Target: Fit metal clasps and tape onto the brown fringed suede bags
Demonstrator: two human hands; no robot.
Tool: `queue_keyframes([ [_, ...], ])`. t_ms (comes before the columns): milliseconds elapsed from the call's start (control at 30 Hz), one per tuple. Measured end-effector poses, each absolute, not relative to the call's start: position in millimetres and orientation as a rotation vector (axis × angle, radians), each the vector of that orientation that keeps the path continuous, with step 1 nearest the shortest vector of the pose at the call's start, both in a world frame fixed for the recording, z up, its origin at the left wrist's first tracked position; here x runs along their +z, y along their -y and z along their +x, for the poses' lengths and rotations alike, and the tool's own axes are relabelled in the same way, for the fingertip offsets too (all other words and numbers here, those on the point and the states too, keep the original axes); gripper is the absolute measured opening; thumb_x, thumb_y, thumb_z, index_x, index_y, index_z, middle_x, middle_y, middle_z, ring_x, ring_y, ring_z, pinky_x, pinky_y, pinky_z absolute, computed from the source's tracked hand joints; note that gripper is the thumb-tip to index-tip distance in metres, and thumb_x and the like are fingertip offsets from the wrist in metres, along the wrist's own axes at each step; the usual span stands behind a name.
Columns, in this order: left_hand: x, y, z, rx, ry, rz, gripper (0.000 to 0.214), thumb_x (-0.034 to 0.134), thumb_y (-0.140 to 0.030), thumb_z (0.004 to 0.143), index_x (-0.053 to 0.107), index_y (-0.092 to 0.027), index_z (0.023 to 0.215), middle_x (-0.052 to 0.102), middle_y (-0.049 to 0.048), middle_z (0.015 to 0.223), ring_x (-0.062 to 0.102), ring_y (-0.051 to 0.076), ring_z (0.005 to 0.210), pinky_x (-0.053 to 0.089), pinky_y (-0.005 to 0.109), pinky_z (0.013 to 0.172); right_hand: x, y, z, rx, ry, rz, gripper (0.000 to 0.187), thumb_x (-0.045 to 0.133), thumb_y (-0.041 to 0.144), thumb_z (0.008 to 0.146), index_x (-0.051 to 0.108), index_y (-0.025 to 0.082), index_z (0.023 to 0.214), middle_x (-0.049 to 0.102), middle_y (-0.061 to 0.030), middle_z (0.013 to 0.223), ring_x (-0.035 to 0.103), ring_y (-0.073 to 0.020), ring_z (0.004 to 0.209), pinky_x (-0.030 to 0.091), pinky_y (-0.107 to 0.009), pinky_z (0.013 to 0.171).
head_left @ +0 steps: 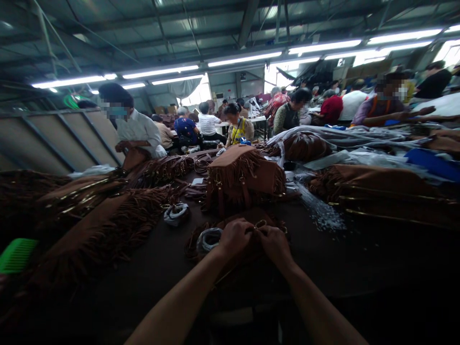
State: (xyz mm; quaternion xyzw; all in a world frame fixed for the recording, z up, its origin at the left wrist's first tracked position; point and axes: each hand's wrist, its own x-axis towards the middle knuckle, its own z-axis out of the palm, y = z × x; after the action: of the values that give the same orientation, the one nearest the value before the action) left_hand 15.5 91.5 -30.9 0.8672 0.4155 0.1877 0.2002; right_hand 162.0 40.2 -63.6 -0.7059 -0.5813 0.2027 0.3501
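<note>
Both hands meet over a brown fringed bag [251, 250] lying on the dark table in front of me. My left hand [234, 235] is closed in a pinch at the bag's upper part. Just beside it, my right hand [275, 243] pinches at the same spot. A gold-coloured metal ring [260, 223] shows at the fingertips; the small piece between the fingers is too dark to make out. Left of my left hand, a coil wrapped in clear plastic [208, 239] rests on the bag.
Finished-looking brown fringed bags [233, 165] are stacked straight ahead. More brown fringed pieces [97, 225] lie left, near a green comb [17, 255]. Another plastic-wrapped coil [176, 213] sits on the table. Brown pieces with gold edging [381, 189] lie right. A co-worker [134, 127] stands ahead left.
</note>
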Motion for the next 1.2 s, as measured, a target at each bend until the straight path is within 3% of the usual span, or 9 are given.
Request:
queue_keyframes([
  [367, -34.0, -97.2, 15.5, 0.525, -1.187, 2.342, 0.027, 0.055, -0.020, 0.082, 0.072, -0.023, 0.102, 0.071, 0.0030, 0.102, 0.063, 0.019, 0.097, 0.044, 0.027, 0.090, -59.0, -42.9, 160.6, 0.513, 1.527, -1.853, 0.026, 0.052, 0.033, 0.084, 0.076, 0.023, 0.082, 0.074, -0.0055, 0.079, 0.068, -0.0184, 0.073, 0.040, -0.023, 0.058],
  [533, -35.9, -97.8, 12.1, 0.561, -1.102, 2.295, 0.028, 0.054, -0.023, 0.081, 0.073, -0.023, 0.101, 0.071, 0.0027, 0.099, 0.063, 0.018, 0.093, 0.045, 0.027, 0.086, -63.0, -44.0, 161.9, 0.492, 1.521, -1.874, 0.026, 0.053, 0.035, 0.084, 0.076, 0.023, 0.083, 0.074, -0.0063, 0.078, 0.067, -0.0187, 0.071, 0.039, -0.024, 0.057],
  [633, -42.2, -107.9, 13.4, 0.536, -1.090, 2.137, 0.028, 0.054, -0.032, 0.082, 0.075, -0.019, 0.093, 0.072, 0.0037, 0.089, 0.064, 0.019, 0.083, 0.047, 0.026, 0.075, -66.5, -43.0, 163.4, 0.523, 1.508, -1.832, 0.024, 0.054, 0.035, 0.083, 0.075, 0.023, 0.082, 0.073, -0.0048, 0.075, 0.067, -0.0181, 0.070, 0.040, -0.023, 0.058],
  [900, -46.9, -130.3, 25.9, 0.446, -1.114, 1.682, 0.023, 0.073, -0.027, 0.058, 0.074, -0.010, 0.074, 0.065, 0.0020, 0.064, 0.055, 0.014, 0.061, 0.041, 0.023, 0.058, -65.9, -41.1, 165.3, 0.639, 1.452, -1.713, 0.020, 0.059, 0.034, 0.077, 0.074, 0.022, 0.074, 0.071, -0.0022, 0.068, 0.064, -0.0169, 0.064, 0.040, -0.025, 0.056],
  [1000, -51.8, -131.0, 28.0, 0.518, -1.150, 1.639, 0.019, 0.070, -0.025, 0.061, 0.071, -0.010, 0.073, 0.063, 0.0010, 0.063, 0.053, 0.012, 0.061, 0.040, 0.023, 0.059, -64.9, -38.0, 163.1, 0.677, 1.260, -1.645, 0.018, 0.068, 0.035, 0.068, 0.073, 0.020, 0.077, 0.071, -0.0026, 0.070, 0.065, -0.0187, 0.066, 0.044, -0.026, 0.058],
  [1100, -56.0, -128.5, 27.9, 0.643, -1.127, 1.674, 0.018, 0.064, -0.027, 0.069, 0.067, -0.012, 0.077, 0.062, 0.0003, 0.068, 0.053, 0.012, 0.064, 0.040, 0.022, 0.061, -59.1, -31.5, 162.0, 0.858, 0.948, -1.478, 0.031, 0.076, 0.039, 0.059, 0.068, 0.017, 0.078, 0.066, -0.0015, 0.063, 0.060, -0.0170, 0.055, 0.044, -0.026, 0.050],
  [1200, -53.0, -122.9, 29.8, 0.736, -1.074, 1.713, 0.014, 0.059, -0.026, 0.073, 0.063, -0.013, 0.078, 0.061, -0.0008, 0.069, 0.053, 0.011, 0.065, 0.040, 0.022, 0.061, -45.0, -24.8, 165.8, 1.101, 0.716, -1.185, 0.035, 0.075, 0.046, 0.064, 0.064, 0.017, 0.081, 0.065, -0.0009, 0.063, 0.060, -0.0145, 0.052, 0.048, -0.026, 0.050],
])
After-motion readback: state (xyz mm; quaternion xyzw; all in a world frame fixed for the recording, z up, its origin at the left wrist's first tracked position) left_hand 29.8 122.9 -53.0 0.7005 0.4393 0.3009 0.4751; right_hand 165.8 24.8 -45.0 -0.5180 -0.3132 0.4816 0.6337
